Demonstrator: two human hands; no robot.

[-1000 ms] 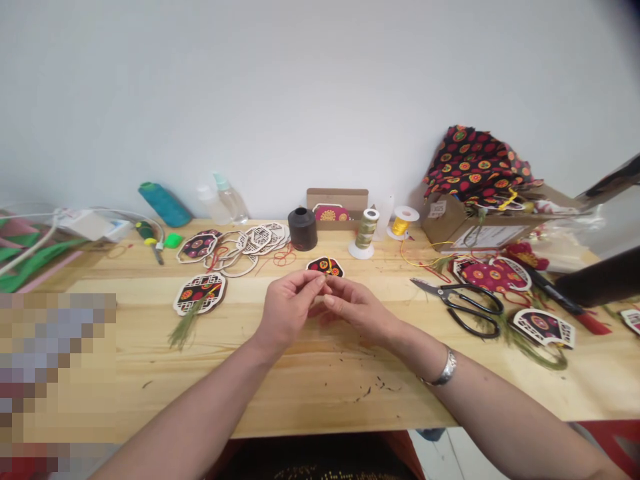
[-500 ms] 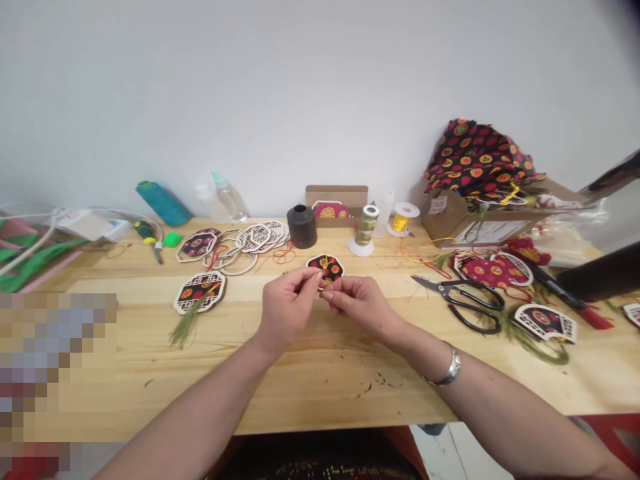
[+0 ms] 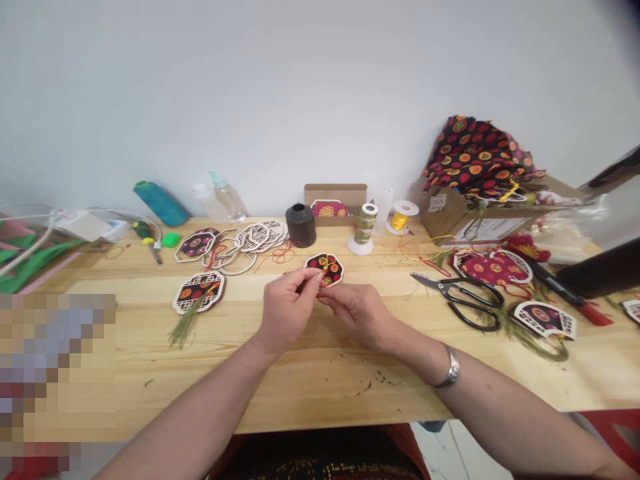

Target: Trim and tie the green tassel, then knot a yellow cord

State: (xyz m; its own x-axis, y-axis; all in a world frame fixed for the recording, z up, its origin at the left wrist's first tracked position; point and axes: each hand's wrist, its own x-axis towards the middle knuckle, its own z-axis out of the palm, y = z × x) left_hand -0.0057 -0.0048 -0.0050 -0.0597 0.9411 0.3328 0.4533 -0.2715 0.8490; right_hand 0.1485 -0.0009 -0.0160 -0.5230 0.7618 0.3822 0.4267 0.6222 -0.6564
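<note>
In the middle of the table, a small octagonal ornament (image 3: 332, 267) of black patterned fabric with a pale rim lies just beyond my fingertips. A yellow cord (image 3: 327, 261) is looped at its top and runs down towards my fingers. My left hand (image 3: 290, 303) is closed, thumb and forefinger pinched on the cord's lower part. Close beside it, my right hand (image 3: 357, 313) is pinched too, its fingertips almost touching the left ones. What lies between the right fingers is too small to make out.
Black-handled scissors (image 3: 473, 300) lie at the right, near a tasselled fan-shaped ornament (image 3: 543, 320). Behind stand a black thread cone (image 3: 301, 227), a green thread spool (image 3: 365, 227) and a yellow cord spool (image 3: 401, 219). A tasselled ornament (image 3: 199, 292) lies left; a fabric-topped carton (image 3: 445, 217) stands back right.
My right hand has turned slightly, with its knuckles more on top and its fingers lower. My left hand stays pinched in nearly the same place, and more of the ornament shows.
</note>
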